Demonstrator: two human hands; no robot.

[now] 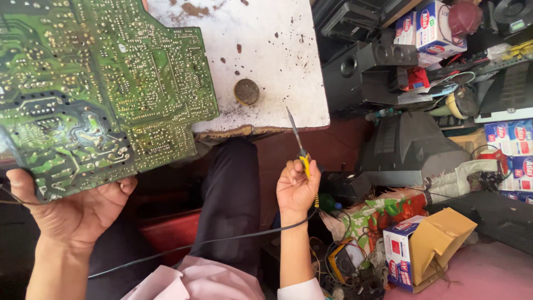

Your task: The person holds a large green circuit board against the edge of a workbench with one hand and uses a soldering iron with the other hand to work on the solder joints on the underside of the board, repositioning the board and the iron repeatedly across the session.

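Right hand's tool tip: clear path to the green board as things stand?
Probably yes. The right hand holds the soldering iron tip-up, and nothing sits between it and the circuit board that the left hand holds up.

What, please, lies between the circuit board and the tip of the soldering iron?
In the head view, the white tabletop with a small round tin lies between the circuit board and the soldering iron.

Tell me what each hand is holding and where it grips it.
Left hand holds the green circuit board by its lower edge; right hand grips the soldering iron by its yellow handle.
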